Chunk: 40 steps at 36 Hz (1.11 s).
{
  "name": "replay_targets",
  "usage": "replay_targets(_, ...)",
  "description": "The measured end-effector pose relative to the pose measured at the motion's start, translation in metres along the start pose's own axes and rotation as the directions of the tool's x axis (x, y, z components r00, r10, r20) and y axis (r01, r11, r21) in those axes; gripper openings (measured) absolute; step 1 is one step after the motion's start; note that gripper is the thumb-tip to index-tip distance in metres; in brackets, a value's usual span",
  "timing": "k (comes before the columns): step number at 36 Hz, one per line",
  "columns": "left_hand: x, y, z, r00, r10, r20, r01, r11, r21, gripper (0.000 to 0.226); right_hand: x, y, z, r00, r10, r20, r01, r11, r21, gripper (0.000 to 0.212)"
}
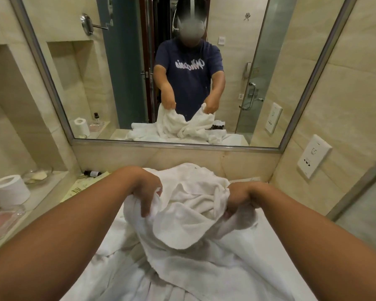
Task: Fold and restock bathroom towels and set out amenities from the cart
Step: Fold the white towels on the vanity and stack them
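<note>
The left hand point(147, 192) and right hand point(240, 199) are each gripping a bunched edge of the towel point(182, 227). The towel is sagging between them, in front of the mirror point(126, 68).

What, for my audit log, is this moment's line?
left hand grips towel | right hand grips towel | towel crumpled, not folded

Beige marble-look tiled walls point(345, 94), warm yellowish light. Large metal-framed rectangular wall mirror point(117, 83) above beige stone backsplash point(226, 157). Deep recessed tiled niche point(13, 105) in left wall. White rectangular socket plate point(314, 156) on right wall, just beside mirror frame. Frosted glass partition point(367, 203) at far right. Mirror reflects round chrome swing-arm mirror point(86, 23) and glass door with chrome handle point(251, 96).
</note>
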State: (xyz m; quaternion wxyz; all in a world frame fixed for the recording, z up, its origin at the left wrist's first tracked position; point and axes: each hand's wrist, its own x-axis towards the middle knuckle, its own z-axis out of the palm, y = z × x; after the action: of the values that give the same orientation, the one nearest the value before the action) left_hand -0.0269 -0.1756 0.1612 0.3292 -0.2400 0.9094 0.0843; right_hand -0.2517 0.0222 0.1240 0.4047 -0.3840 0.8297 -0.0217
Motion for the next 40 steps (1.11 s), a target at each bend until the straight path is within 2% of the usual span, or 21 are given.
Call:
replay_targets(2,-0.001,-0.004,0.004,0.998,0.068,0.001,-0.067,0.975,-0.213,0.03,-0.008,0.004,-0.005,0.983,-0.032,0.18,-0.014,0.968,0.25,0.058)
replay_targets(3,-0.001,-0.007,0.006,0.995,0.103,-0.006,-0.098,0.926,-0.365,0.029,-0.015,0.005,-0.007,0.967,-0.071,0.243,-0.013,0.944,0.329,0.056)
replay_targets(4,-0.001,-0.01,0.008,0.99,0.134,-0.037,-0.134,0.842,-0.523,0.03,-0.016,0.005,-0.01,0.965,-0.099,0.244,-0.012,0.909,0.416,0.056)
replay_targets(5,0.001,-0.014,0.009,0.986,0.126,-0.111,-0.168,0.734,-0.658,0.028,-0.018,0.004,-0.011,0.979,-0.102,0.175,-0.004,0.854,0.521,0.06)
replay_targets(6,0.003,-0.017,0.009,0.973,0.051,-0.224,-0.21,0.593,-0.778,0.023,-0.017,0.003,-0.013,0.999,-0.038,0.032,0.008,0.758,0.653,0.068)
replay_targets(7,0.009,-0.02,0.008,0.938,-0.13,-0.322,-0.241,0.424,-0.873,0.02,-0.008,0.005,-0.016,0.989,0.075,-0.126,0.057,0.598,0.8,0.073)
replay_targets(8,0.017,-0.024,0.007,0.863,-0.365,-0.349,-0.277,0.237,-0.931,0.026,0.001,0.006,-0.02,0.942,0.225,-0.248,0.143,0.4,0.905,0.071)
replay_targets(9,0.024,-0.027,0.007,0.768,-0.577,-0.278,-0.305,0.053,-0.951,0.031,0.011,0.008,-0.022,0.878,0.365,-0.31,0.247,0.209,0.946,0.066)
replay_targets(10,0.027,-0.029,0.008,0.687,-0.702,-0.186,-0.346,-0.091,-0.934,0.033,0.022,0.013,-0.024,0.829,0.453,-0.327,0.333,0.069,0.94,0.064)
replay_targets(11,0.028,-0.03,0.009,0.653,-0.749,-0.11,-0.356,-0.176,-0.918,0.032,0.034,0.019,-0.025,0.809,0.497,-0.314,0.37,-0.014,0.929,0.063)
replay_targets(13,0.033,-0.031,0.015,0.662,-0.747,-0.061,-0.325,-0.212,-0.922,0.034,0.062,0.035,-0.024,0.82,0.488,-0.297,0.379,-0.075,0.922,0.061)
replay_targets(14,0.036,-0.03,0.018,0.672,-0.738,-0.054,-0.3,-0.206,-0.931,0.035,0.073,0.041,-0.023,0.833,0.466,-0.299,0.373,-0.074,0.925,0.059)
replay_targets(17,0.039,-0.017,0.021,0.683,-0.725,-0.084,-0.281,-0.155,-0.947,0.03,0.046,0.018,-0.014,0.835,0.435,-0.338,0.361,0.031,0.932,0.041)
replay_targets(20,0.042,-0.002,0.022,0.754,-0.65,-0.09,-0.291,-0.207,-0.934,0.033,0.019,-0.013,-0.003,0.807,0.394,-0.441,0.412,0.161,0.897,0.027)
replay_targets(23,0.037,0.014,0.022,0.859,-0.499,-0.118,-0.28,-0.265,-0.923,0.043,0.017,-0.026,0.009,0.753,0.344,-0.56,0.464,0.327,0.824,0.033)
replay_targets(25,0.034,0.025,0.021,0.893,-0.427,-0.141,-0.269,-0.257,-0.928,0.048,0.015,-0.035,0.015,0.704,0.34,-0.623,0.477,0.424,0.77,0.038)
replay_targets(28,0.025,0.046,0.018,0.918,-0.347,-0.191,-0.277,-0.218,-0.936,0.022,0.01,-0.051,0.028,0.66,0.258,-0.706,0.502,0.548,0.669,0.022)
replay_targets(29,0.023,0.053,0.018,0.92,-0.336,-0.201,-0.278,-0.201,-0.939,0.016,0.009,-0.056,0.033,0.652,0.225,-0.724,0.509,0.579,0.638,0.024)
replay_targets(33,0.026,0.067,0.021,0.88,-0.39,-0.273,-0.365,-0.184,-0.913,0.017,0.007,-0.069,0.057,0.633,0.037,-0.773,0.565,0.659,0.495,0.046)
replay_targets(36,0.026,0.072,0.024,0.84,-0.445,-0.311,-0.418,-0.164,-0.894,0.022,0.0,-0.075,0.071,0.636,-0.081,-0.767,0.599,0.679,0.425,0.042)
replay_targets(40,0.027,0.078,0.03,0.765,-0.55,-0.336,-0.478,-0.134,-0.868,0.017,-0.002,-0.076,0.08,0.64,-0.112,-0.76,0.6,0.692,0.403,0.046)
